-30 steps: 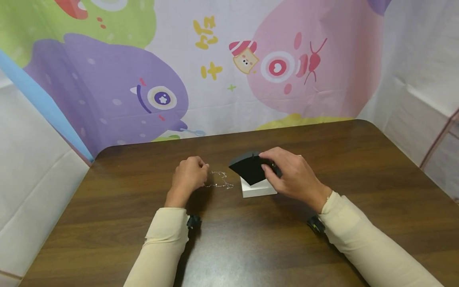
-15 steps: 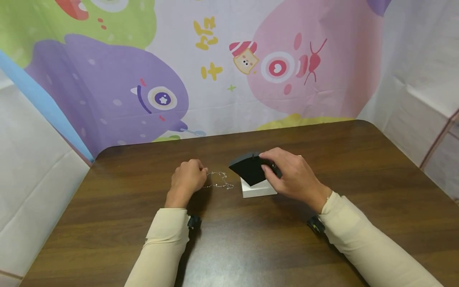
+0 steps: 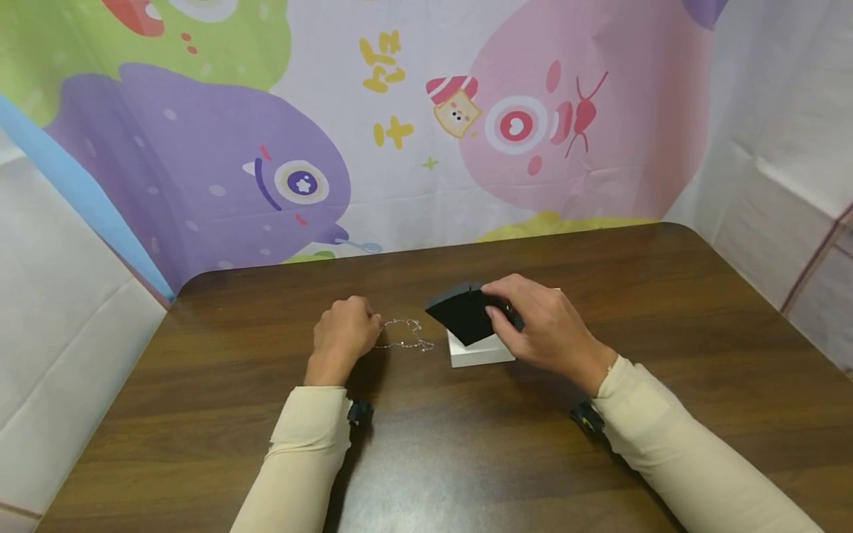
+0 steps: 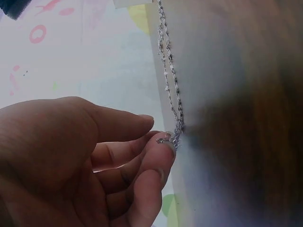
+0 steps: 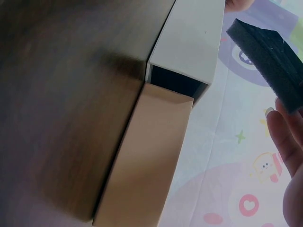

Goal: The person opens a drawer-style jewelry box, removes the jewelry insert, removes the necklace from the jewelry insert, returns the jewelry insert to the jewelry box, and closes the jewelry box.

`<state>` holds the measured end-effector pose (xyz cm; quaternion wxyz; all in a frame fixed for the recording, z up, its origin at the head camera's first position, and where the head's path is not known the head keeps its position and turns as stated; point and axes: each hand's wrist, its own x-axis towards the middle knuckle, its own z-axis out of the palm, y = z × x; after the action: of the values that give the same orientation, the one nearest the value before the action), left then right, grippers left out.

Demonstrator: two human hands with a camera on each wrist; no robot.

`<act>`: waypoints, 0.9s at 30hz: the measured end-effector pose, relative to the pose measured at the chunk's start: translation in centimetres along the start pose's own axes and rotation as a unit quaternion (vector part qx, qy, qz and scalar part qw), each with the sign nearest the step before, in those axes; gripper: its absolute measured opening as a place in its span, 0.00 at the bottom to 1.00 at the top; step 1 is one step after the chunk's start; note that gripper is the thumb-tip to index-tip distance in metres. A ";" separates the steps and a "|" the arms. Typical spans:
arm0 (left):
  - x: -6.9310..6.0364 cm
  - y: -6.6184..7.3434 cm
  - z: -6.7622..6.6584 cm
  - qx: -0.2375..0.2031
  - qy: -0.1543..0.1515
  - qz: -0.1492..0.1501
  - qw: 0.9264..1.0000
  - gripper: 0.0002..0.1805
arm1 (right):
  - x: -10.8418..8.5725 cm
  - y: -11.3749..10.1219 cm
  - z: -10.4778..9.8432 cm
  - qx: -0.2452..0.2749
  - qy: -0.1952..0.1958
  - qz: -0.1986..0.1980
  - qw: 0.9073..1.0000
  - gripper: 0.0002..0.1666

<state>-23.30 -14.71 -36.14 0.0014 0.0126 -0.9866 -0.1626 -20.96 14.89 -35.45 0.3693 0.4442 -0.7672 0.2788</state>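
Observation:
A thin silver beaded chain (image 3: 403, 345) lies in a narrow loop on the table, left of a small white box (image 3: 481, 357). My left hand (image 3: 343, 333) is low at the chain's left end. In the left wrist view the chain's end (image 4: 176, 135) touches the index fingertip, while the thumb stands apart from it. With thumb and fingers my right hand (image 3: 552, 326) grips a black foam pad (image 3: 460, 314), tilted above the box. The right wrist view shows the box's white sleeve (image 5: 189, 40) with its drawer (image 5: 142, 156) slid partly out. The drawer's inside is hidden.
The brown wooden table (image 3: 426, 459) has rounded far corners. Behind it hangs a cartoon-printed cloth (image 3: 400, 192), with pale cloth at both sides. Each forearm wears a small black wrist device, like the left one (image 3: 360, 412).
My left hand has shifted slightly left and its fingers have lowered toward the table. The chain's right part stays put. My right hand and the foam pad have hardly moved.

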 end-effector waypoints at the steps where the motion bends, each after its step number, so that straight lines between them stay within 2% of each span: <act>1: 0.0 0.0 0.0 0.000 0.002 -0.001 1.000 0.15 | 0.0 0.0 0.0 0.000 0.001 -0.001 1.000 0.16; 6: 0.1 -0.1 0.1 0.000 0.007 -0.002 1.000 0.21 | 0.1 0.0 0.0 0.002 0.003 -0.006 1.000 0.16; 16: 0.1 0.1 0.0 0.017 0.000 -0.003 1.000 0.17 | 0.1 0.0 0.0 0.004 -0.002 -0.002 1.000 0.16; 27: 0.0 0.3 0.2 0.007 -0.003 0.003 1.000 0.18 | -0.1 0.0 -0.2 -0.001 -0.005 0.004 1.000 0.16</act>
<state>-23.34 -14.33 -36.22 -0.0008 0.0095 -0.9878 -0.1555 -20.90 15.09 -35.45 0.3647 0.4419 -0.7714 0.2770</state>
